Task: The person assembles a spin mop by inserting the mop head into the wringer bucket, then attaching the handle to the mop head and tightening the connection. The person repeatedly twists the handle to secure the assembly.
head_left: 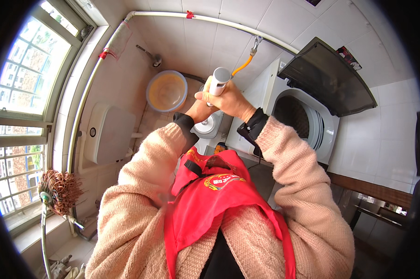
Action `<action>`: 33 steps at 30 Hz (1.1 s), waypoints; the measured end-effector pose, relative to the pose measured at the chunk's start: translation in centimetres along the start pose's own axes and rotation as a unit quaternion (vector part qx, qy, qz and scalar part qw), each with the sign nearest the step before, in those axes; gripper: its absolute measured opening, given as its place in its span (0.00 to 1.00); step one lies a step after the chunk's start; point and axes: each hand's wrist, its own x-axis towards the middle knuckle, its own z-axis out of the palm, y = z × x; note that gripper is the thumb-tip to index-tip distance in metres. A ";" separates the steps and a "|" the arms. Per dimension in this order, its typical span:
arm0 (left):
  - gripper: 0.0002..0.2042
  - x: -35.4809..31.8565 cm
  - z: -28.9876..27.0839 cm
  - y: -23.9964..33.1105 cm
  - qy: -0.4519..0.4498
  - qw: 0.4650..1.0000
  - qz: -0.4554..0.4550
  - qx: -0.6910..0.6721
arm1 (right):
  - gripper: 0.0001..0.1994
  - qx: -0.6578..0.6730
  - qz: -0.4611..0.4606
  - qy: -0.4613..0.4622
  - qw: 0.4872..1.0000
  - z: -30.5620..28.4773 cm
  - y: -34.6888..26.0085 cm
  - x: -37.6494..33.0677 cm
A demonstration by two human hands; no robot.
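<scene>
Both hands, left (201, 110) and right (238, 101), close round a white, grey-capped handle (220, 76), pressed together near its top, seemingly to steady it upright, cap toward the head. Beneath them stands a pale container (209, 126), probably placed to sit under the handle. A basin (167, 91) rests farther left, apparently kept aside.

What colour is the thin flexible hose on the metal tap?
The thin flexible hose is orange, shown best in the head view.

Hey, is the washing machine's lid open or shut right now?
Open: the dark lid stands raised, leaving the drum exposed to view.
</scene>
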 end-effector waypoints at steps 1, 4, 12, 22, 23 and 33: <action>0.24 0.2 0.0 1.2 0.025 0.999 0.030 -0.031 | 0.08 0.024 0.021 0.002 0.999 -0.3 -1.2 0.2; 0.22 -0.3 -0.9 5.9 0.065 0.994 0.075 -0.055 | 0.07 0.005 -0.084 0.003 0.996 -1.9 -5.9 1.0; 0.19 -1.6 -2.9 16.6 0.044 0.994 0.085 -0.057 | 0.10 -0.034 -0.237 0.053 0.970 -3.2 -15.2 1.1; 0.23 -1.8 1.0 3.5 0.044 0.994 0.085 -0.049 | 0.10 0.038 -0.087 0.053 0.994 1.5 -2.0 -1.9; 0.24 -1.1 0.9 3.0 0.023 0.996 0.055 -0.059 | 0.10 0.015 -0.033 0.061 0.997 1.3 -1.5 -1.7; 0.22 -0.7 -2.2 16.4 0.043 0.982 0.183 -0.026 | 0.11 -0.024 -0.237 0.035 0.971 -3.9 -14.3 0.0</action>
